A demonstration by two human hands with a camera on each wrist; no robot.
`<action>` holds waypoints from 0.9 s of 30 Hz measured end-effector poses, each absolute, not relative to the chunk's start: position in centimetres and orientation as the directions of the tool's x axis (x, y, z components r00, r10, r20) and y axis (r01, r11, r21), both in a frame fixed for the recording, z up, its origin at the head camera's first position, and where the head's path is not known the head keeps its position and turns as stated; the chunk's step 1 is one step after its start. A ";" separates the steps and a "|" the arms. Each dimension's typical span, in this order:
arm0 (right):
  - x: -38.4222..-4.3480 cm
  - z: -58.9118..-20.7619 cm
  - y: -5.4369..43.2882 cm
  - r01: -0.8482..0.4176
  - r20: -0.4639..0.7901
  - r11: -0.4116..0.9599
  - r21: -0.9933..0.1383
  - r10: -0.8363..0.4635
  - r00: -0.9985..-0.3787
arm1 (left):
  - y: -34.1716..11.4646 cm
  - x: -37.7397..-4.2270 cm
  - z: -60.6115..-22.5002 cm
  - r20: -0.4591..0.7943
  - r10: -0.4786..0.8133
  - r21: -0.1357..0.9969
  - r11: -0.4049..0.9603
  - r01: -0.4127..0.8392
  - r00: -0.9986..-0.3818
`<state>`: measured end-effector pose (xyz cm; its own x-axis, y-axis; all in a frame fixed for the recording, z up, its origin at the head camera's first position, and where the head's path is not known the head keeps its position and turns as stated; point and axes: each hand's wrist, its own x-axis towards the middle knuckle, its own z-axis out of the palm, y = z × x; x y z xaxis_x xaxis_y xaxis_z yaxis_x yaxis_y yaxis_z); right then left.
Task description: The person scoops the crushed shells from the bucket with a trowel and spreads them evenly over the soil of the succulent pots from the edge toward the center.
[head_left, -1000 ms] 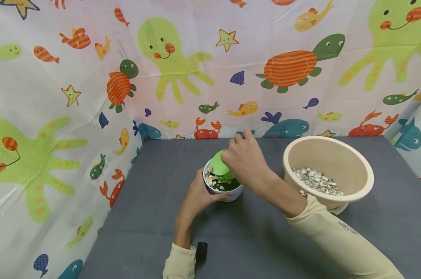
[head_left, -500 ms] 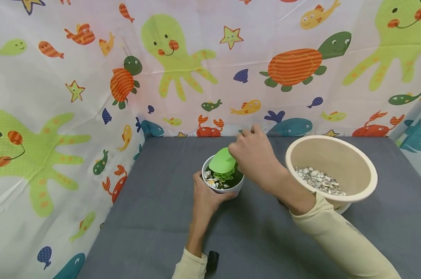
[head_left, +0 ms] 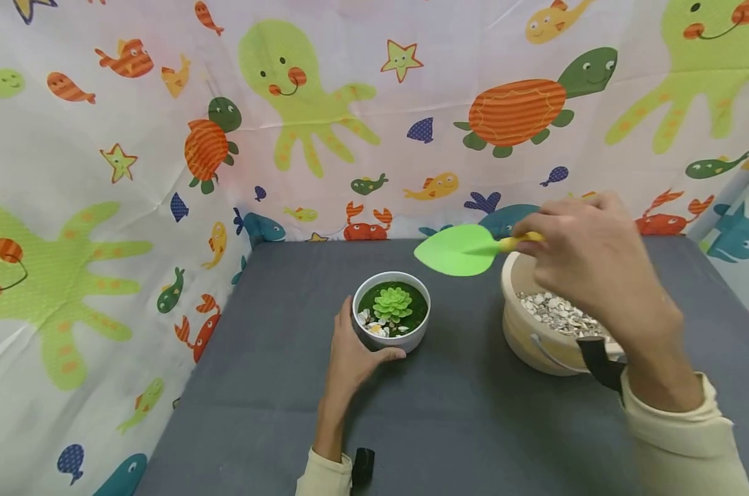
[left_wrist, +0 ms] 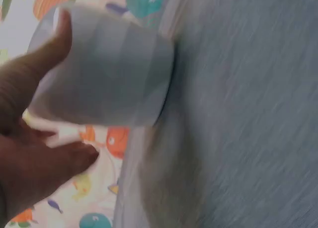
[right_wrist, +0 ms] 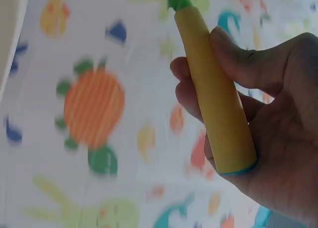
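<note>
On the dark grey cloth-covered table (head_left: 461,420): a small round white pot (head_left: 416,337) stands upright, with a large cream tub (head_left: 519,337) well to its right.
Inside the pot: a light green rosette-shaped plant (head_left: 393,305) on a dark green bed, small white and yellowish shell-like pieces (head_left: 380,331) along the near left edge.
Left hand (head_left: 352,351): curved round the pot's left and near sides, thumb against the wall; the left wrist view is blurred, and whether the lower fingertip touches cannot be told.
Right hand (head_left: 588,262): clamped round the yellow handle of a small trowel (head_left: 467,249), raised above the tub.
Trowel blade: bright green, leaf-shaped, pointing left in the air between pot and tub.
Inside the tub: a layer of small white and grey pebble-like pieces (head_left: 557,313), partly hidden.
Behind: a white curtain (head_left: 343,41) printed with sea animals.
</note>
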<state>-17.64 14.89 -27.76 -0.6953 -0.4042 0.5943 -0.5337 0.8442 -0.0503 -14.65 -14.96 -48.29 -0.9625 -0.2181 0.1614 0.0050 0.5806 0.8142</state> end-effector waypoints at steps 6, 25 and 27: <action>-16.3 -27.9 21.1 -0.424 0.688 0.904 -0.054 -0.273 -0.672 | -15.4 -15.1 -48.6 0.175 -0.126 0.866 0.491 0.092 -0.976; -19.4 -32.7 26.5 -0.294 0.232 0.921 0.255 -0.354 -0.906 | -6.2 -15.9 -42.3 0.550 0.153 0.688 0.475 0.549 -0.821; -19.5 -33.4 25.9 -0.302 0.202 0.900 0.315 -0.375 -0.905 | -3.8 -16.6 -41.7 0.486 0.271 0.674 0.489 0.554 -0.831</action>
